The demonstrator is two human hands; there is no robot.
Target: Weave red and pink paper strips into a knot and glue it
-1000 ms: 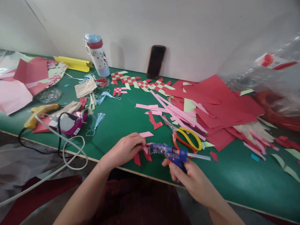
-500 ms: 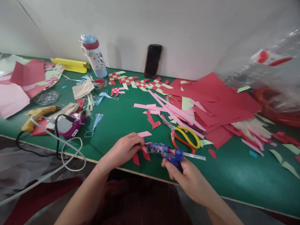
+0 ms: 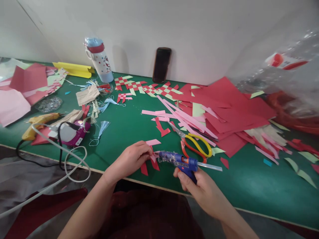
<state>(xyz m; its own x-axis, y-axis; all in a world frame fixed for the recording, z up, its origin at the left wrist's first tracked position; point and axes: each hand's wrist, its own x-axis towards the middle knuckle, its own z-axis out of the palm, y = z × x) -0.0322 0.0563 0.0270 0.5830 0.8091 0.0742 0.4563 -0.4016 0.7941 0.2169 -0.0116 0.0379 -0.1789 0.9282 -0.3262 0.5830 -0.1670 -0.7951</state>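
Observation:
My right hand point(image 3: 193, 181) is wrapped round the handle of a blue hot glue gun point(image 3: 175, 159), with a clear glue stick point(image 3: 210, 166) poking out of its rear. The gun's nozzle points left, close to the fingers of my left hand point(image 3: 136, 157). Those fingers pinch a small woven piece of red and pink paper strips point(image 3: 155, 162) near the table's front edge; much of it is hidden behind the hand. Just beyond the gun lie scissors point(image 3: 193, 142) with yellow and orange handles.
Pink strips point(image 3: 184, 114) and red paper sheets point(image 3: 239, 106) spread to the right. Checkered paper pieces point(image 3: 149, 89) lie at the back, below a phone point(image 3: 161, 64) and near a bottle point(image 3: 99, 61). A yellow glue gun point(image 3: 32, 127), purple device point(image 3: 77, 132) and cables are left.
The glue gun in my right hand has shifted slightly to the right, its nozzle drawing back a little from my left fingers. My left hand stays in place on the paper.

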